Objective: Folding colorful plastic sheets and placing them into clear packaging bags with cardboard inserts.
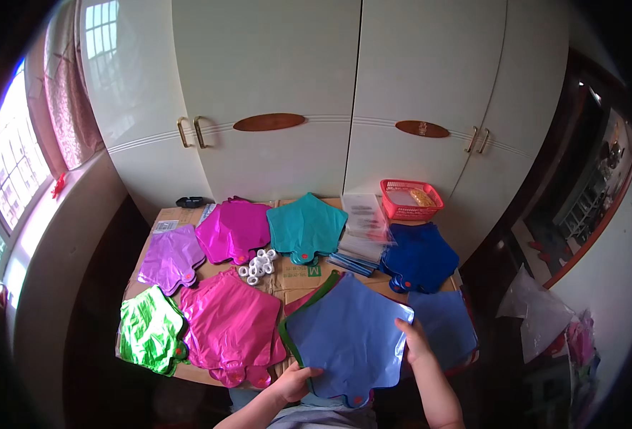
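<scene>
My left hand (pixel 298 382) pinches the lower left edge of a flat, light blue star-shaped foil balloon (pixel 351 336), thumb on top. My right hand (pixel 414 339) grips its right edge. The balloon is tilted toward me above the table's near edge, with a red dot on its lowest tab. Green and dark pink foil edges show behind its left side; I cannot tell whether these are held too. Nearest to my left hand lies a stack of pink foil balloons (pixel 234 322). Beside my right hand is a flat blue sheet (pixel 441 322), partly hidden.
Foil balloon stacks in bright green (pixel 150 329), lilac (pixel 173 257), magenta (pixel 236 229), teal (pixel 307 225) and dark blue (pixel 423 254) lie on cardboard (pixel 294 274). White ribbon rolls (pixel 259 266), clear bags (pixel 364 214), thin blue packets (pixel 355 264) and a red basket (pixel 410 211) sit among them.
</scene>
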`<state>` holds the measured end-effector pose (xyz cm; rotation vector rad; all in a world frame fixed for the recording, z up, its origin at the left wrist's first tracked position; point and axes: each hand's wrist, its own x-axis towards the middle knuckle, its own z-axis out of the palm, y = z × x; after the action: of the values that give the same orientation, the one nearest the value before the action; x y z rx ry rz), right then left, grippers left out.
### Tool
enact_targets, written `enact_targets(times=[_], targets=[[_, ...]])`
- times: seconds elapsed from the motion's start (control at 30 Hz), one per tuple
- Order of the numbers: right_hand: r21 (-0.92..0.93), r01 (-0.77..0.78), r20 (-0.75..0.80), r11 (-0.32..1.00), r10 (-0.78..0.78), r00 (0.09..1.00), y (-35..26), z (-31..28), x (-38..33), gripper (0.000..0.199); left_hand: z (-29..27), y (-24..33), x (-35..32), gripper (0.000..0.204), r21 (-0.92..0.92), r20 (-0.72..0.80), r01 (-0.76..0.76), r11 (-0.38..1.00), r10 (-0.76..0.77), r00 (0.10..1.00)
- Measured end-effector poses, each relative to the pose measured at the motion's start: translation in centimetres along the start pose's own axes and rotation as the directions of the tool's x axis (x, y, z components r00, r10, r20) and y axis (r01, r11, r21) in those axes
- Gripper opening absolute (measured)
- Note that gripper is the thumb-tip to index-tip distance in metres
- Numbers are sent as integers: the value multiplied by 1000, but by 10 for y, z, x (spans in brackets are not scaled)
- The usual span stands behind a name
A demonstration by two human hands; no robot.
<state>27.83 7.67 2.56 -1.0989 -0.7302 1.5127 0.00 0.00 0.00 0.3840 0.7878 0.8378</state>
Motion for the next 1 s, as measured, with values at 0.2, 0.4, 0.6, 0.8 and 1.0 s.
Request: enact_targets(times=[0.2, 0.4, 0.6, 0.8, 1.0], targets=[[-67, -22, -14, 998, 21, 1000, 15, -3, 24, 35, 22, 19, 10, 37, 34, -117, 99, 994, -95, 989], [-146, 213, -40, 966, -221, 975, 36, -7, 58, 34, 16, 27, 29, 29, 19, -101, -2, 1000, 4, 995], [-701, 376, 36, 606, -496, 868, 36, 1, 57, 50, 11, 41, 23, 42, -5, -142, -91, 996, 89, 986], [-944, 326, 270, 56, -439, 857, 27, 6, 43, 59, 6, 7, -22, 57, 243, -202, -472, 847, 520, 830], [-905, 423, 418, -47, -284, 863, 27, 25, 78, 60, -13, -32, -55, 30, 412, 125, -33, 911, -21, 992]])
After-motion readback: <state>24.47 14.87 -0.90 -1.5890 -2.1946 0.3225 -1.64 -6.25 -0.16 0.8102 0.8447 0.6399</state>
